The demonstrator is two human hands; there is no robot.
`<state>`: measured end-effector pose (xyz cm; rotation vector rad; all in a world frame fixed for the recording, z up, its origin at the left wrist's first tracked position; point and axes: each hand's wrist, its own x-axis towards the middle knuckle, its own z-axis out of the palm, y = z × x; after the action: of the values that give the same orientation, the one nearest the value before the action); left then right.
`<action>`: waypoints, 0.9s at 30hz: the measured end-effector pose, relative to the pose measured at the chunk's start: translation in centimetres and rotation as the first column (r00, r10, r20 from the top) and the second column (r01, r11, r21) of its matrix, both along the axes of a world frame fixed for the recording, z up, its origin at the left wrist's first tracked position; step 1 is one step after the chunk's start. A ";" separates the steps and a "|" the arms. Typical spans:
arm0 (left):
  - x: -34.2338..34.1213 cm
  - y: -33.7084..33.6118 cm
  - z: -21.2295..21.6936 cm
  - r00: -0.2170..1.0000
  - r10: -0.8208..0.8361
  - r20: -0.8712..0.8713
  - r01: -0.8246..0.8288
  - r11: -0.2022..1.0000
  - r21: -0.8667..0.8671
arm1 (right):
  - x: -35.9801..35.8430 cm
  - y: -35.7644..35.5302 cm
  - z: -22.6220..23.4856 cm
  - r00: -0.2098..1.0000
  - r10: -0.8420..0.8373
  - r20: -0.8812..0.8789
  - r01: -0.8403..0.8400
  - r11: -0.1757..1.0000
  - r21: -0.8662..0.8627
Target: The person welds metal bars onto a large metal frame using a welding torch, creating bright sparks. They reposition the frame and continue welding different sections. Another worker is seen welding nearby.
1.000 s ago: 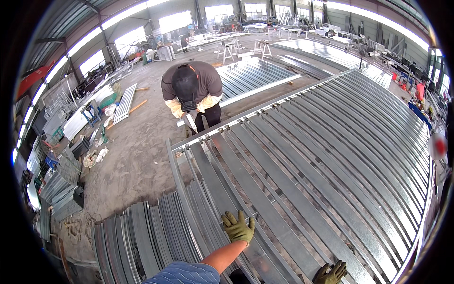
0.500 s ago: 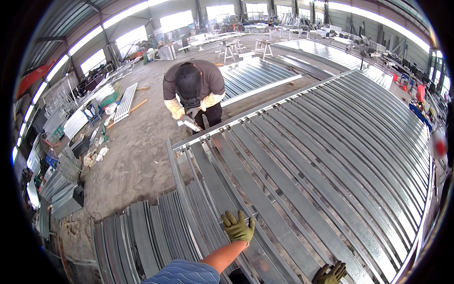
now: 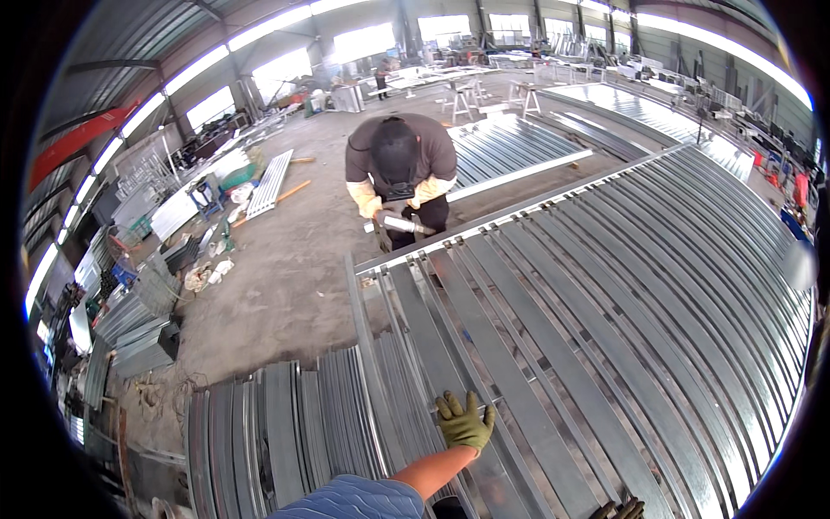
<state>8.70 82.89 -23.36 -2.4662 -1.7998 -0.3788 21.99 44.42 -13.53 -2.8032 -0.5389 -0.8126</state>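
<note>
My left hand, in an olive-green work glove, lies with its fingers spread on the near part of a large slatted metal panel. The palm presses on a grey metal slat beside a thin crossbar. At the lower edge, my right hand shows only its gloved fingers, stretched out over the slats; its palm is cut off. Neither hand grips anything. Across the panel, a co-worker in a dark welding helmet bends over the frame's far rail, holding a white-and-grey hand tool.
Stacked grey metal strips lie left of the panel. A second slatted panel rests behind the co-worker, with white trestles beyond. Bent sheet-metal pieces and scattered materials line the left side of the concrete floor.
The view has swung left, so everything sits farther right. My left hand keeps its place on the slat; less of my right hand shows. The co-worker's tool has turned toward the rail.
</note>
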 end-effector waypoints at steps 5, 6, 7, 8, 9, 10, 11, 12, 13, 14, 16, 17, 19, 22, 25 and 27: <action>0.5 -0.1 1.2 1.000 -0.013 0.012 0.013 1.000 -0.005 | 0.2 -1.0 -1.9 0.999 -0.037 -0.030 0.037 0.999 0.004; 0.4 -0.1 1.4 1.000 -0.008 0.006 0.008 1.000 -0.008 | 0.4 -1.0 -2.2 0.999 -0.030 -0.026 0.031 0.999 0.012; 0.5 -0.2 1.6 1.000 -0.008 0.014 0.008 1.000 -0.011 | 0.5 -1.1 -2.3 0.999 -0.031 -0.019 0.031 0.999 0.018; 0.6 -0.2 1.9 1.000 -0.009 0.022 0.009 1.000 -0.015 | 0.6 -1.2 -2.5 0.999 -0.032 -0.012 0.032 0.999 0.024; 0.7 -0.3 2.2 0.999 -0.011 0.030 0.012 1.000 -0.018 | 0.7 -1.4 -2.7 0.999 -0.027 -0.038 0.028 0.999 0.020; 0.8 -0.3 2.3 1.000 -0.011 0.029 0.012 1.000 -0.024 | 1.0 -1.6 -3.0 0.998 -0.024 -0.066 0.025 1.000 0.016; 0.7 -0.3 2.4 1.000 -0.011 0.028 0.012 0.999 -0.030 | 1.1 -1.8 -3.3 0.996 -0.021 -0.092 0.023 1.000 0.013; 0.7 -0.2 2.4 1.000 -0.013 0.028 0.014 0.999 -0.037 | 1.1 -1.9 -3.6 0.999 -0.021 -0.049 0.021 1.000 0.004; 0.6 -0.2 2.2 0.999 -0.013 0.033 0.014 1.000 -0.028 | 1.1 -1.9 -3.8 1.000 -0.017 -0.006 0.017 1.000 -0.006; 0.5 -0.3 1.9 0.999 -0.014 0.038 0.015 1.000 -0.019 | 1.1 -1.9 -4.0 0.999 -0.014 0.037 0.014 1.000 -0.015; 0.4 -0.3 1.6 0.999 -0.017 0.036 0.017 1.000 -0.011 | 0.9 -1.8 -3.7 0.999 -0.032 0.013 0.032 0.999 -0.035; 0.5 -0.3 1.6 0.999 -0.019 0.029 0.019 1.000 -0.012 | 0.5 -1.7 -3.2 0.999 -0.044 0.000 0.044 0.998 -0.046; 0.7 -0.1 1.4 0.999 -0.014 0.039 0.015 1.000 -0.022 | 0.1 -0.8 -1.1 0.966 -0.112 -0.233 0.110 0.994 -0.022; 0.1 -0.4 1.4 0.999 -0.002 0.039 0.005 0.996 -0.093 | 0.2 -1.6 -2.1 0.934 -0.147 -0.325 0.144 0.989 -0.034; 0.2 0.1 1.8 0.998 -0.019 0.052 0.026 0.991 -0.135 | -0.3 -1.5 -1.6 0.954 -0.114 -0.278 0.115 0.993 -0.011; -0.5 0.0 2.7 0.998 -0.055 0.018 0.058 0.970 -0.235 | 0.3 -2.0 -3.7 0.885 -0.170 -0.433 0.178 0.984 -0.022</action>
<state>8.19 82.92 -20.69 -2.6807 -1.8820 -0.1911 22.28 42.39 -17.27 -2.9103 -0.2040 -0.1919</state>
